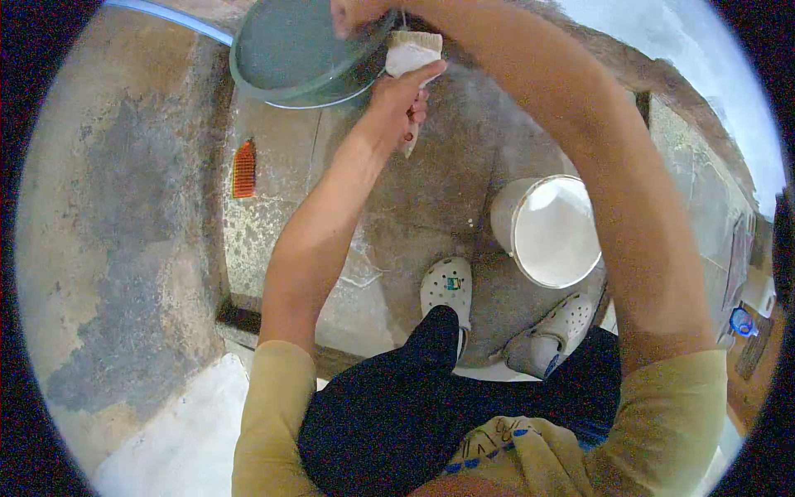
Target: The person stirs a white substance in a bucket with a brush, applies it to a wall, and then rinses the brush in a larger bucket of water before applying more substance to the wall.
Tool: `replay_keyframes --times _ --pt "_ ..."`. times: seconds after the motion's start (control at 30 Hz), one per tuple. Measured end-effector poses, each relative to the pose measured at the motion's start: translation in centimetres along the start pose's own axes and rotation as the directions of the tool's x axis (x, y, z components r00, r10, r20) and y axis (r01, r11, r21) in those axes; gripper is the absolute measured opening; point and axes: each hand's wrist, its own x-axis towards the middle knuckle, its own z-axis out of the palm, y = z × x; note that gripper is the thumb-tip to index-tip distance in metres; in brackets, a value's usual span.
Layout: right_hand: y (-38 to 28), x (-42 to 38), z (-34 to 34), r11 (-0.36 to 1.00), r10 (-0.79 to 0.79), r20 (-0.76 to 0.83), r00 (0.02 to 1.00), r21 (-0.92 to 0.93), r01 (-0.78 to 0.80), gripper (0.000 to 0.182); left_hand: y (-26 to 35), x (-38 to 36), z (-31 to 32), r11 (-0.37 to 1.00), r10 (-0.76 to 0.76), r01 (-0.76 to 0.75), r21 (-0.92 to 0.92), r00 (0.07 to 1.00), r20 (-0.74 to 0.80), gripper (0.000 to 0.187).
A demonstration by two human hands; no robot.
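Note:
My left hand [406,101] is wrapped around the handle of a wide, flat paintbrush [411,56]. The brush points up and away from me, with tan bristles and white paint over its ferrule. It overlaps the right edge of a large grey-green tub [290,94] in this view. My right arm arches over from the right, and my right hand [358,15] is above the tub with its fingers curled. The top of the picture cuts that hand off, so what it grips, if anything, is hidden.
A white bucket [507,217] with a pale inside stands on the stained floor at right, near my clogs [447,286]. An orange bristled scrub brush [244,170] lies at left. Beyond it a worn grey surface [124,215] runs alongside. A blue round object [743,322] sits far right.

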Motion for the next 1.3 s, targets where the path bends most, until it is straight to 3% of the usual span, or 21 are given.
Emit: replay_keyframes --times 0.03,0.07,0.1,0.17,0.23,0.3,0.37,0.4,0.53,0.6,0.67,0.73,0.83,0.93,1.0,1.03,1.07,1.1,1.2,1.23,1.3 --pt "0.4 -1.8 -1.2 0.923 -0.108 0.117 0.987 0.382 0.055 0.026 0.2 -0.4 -0.4 0.999 -0.026 0.025 0.043 0.999 0.033 0.035" --pt "0.9 -2.9 -1.8 0.706 -0.248 0.185 0.951 0.707 0.047 0.026 0.0 -0.4 -0.8 0.999 -0.027 0.026 0.04 0.999 0.028 0.035" --pt "1.5 -3.3 -1.5 0.705 -0.251 0.187 0.95 0.707 0.047 0.026 -0.4 0.0 -1.3 0.998 -0.005 0.009 -0.058 0.997 0.075 0.033" --pt "2.5 -3.5 -1.6 0.612 -0.473 0.073 0.878 0.744 0.268 0.027 -0.8 0.8 -2.1 0.987 0.03 -0.01 -0.159 0.992 0.124 0.032" --pt "2.5 -3.5 -2.4 0.658 -0.432 0.096 0.897 0.714 0.241 0.026 -1.0 1.6 -2.9 0.931 0.103 0.032 -0.365 0.933 0.345 0.034" --pt "2.6 -2.3 -2.2 0.699 -0.387 0.116 0.915 0.685 0.208 0.024 -0.7 1.7 -3.1 0.931 0.046 0.086 -0.354 0.937 0.347 0.033" --pt "2.9 1.1 -0.8 0.957 -0.208 0.054 0.977 0.22 0.192 0.02 0.3 0.8 -2.7 0.929 -0.01 0.136 -0.344 0.939 0.344 0.032" --pt "2.7 1.1 -1.1 0.957 -0.209 0.053 0.976 0.217 0.193 0.02 0.8 0.3 -2.4 0.946 -0.017 0.124 -0.298 0.941 0.338 0.028" --pt "-0.6 -0.9 -2.1 0.97 -0.03 0.205 0.978 0.243 -0.022 0.019 1.7 0.6 -1.5 0.992 -0.05 0.08 -0.093 0.956 0.289 0.022" --pt "-0.5 -0.6 -2.2 0.97 0.01 0.247 0.969 0.234 -0.069 0.019 2.3 0.1 -0.9 0.982 -0.067 0.103 -0.155 0.973 0.22 0.022" --pt "2.1 -0.2 -2.1 0.634 -0.395 0.351 0.849 0.773 -0.024 0.019 2.4 0.6 -1.5 0.969 -0.087 0.119 -0.218 0.985 0.15 0.022" --pt "1.8 -2.4 -4.1 0.73 -0.391 0.435 0.811 0.683 -0.014 0.021 2.0 2.4 -2.4 0.869 -0.068 0.224 -0.441 0.937 0.341 0.022" --pt "1.7 -4.1 -5.3 0.73 -0.432 0.487 0.759 0.683 -0.022 0.023 1.5 2.3 -2.4 0.908 -0.059 0.177 -0.38 0.951 0.303 0.023" --pt "1.7 -1.8 -5.6 0.8 -0.341 0.331 0.88 0.594 0.086 0.028 0.8 2.0 -2.3 0.913 0.059 0.077 -0.401 0.947 0.317 0.022" --pt "1.4 1.3 -3.9 0.843 -0.537 0.153 0.829 0.077 0.532 0.034 0.7 1.8 -2.0 0.939 0.033 0.071 -0.337 0.955 0.295 0.023" --pt "0.8 2.1 -2.6 0.843 -0.538 0.152 0.829 0.072 0.533 0.034 0.9 1.7 -2.0 0.959 0.013 0.063 -0.275 0.964 0.266 0.024" --pt "0.1 2.8 -1.0 0.948 -0.317 0.026 0.948 0.045 0.315 0.037 0.9 1.6 -2.0 0.959 0.016 0.06 -0.276 0.965 0.263 0.024" --pt "-0.5 3.1 0.3 0.995 -0.072 -0.104 0.992 0.054 0.078 0.04 0.9 1.4 -1.9 0.968 -0.005 0.068 -0.242 0.968 0.249 0.026" --pt "-0.5 4.2 2.5 0.991 0.048 -0.1 0.994 0.132 -0.034 0.04 0.2 1.2 -2.3 0.972 0.019 0.041 -0.231 0.968 0.252 0.029" --pt "-0.5 3.8 1.9 0.991 0.043 -0.099 0.994 0.133 -0.03 0.04 0.0 1.1 -2.5 0.966 0.067 0.006 -0.257 0.96 0.271 0.03" --pt "0.8 2.3 -0.2 0.702 -0.263 0.311 0.913 0.711 -0.04 0.039 -0.5 0.5 -2.8 0.968 0.109 -0.042 -0.247 0.958 0.266 0.031"
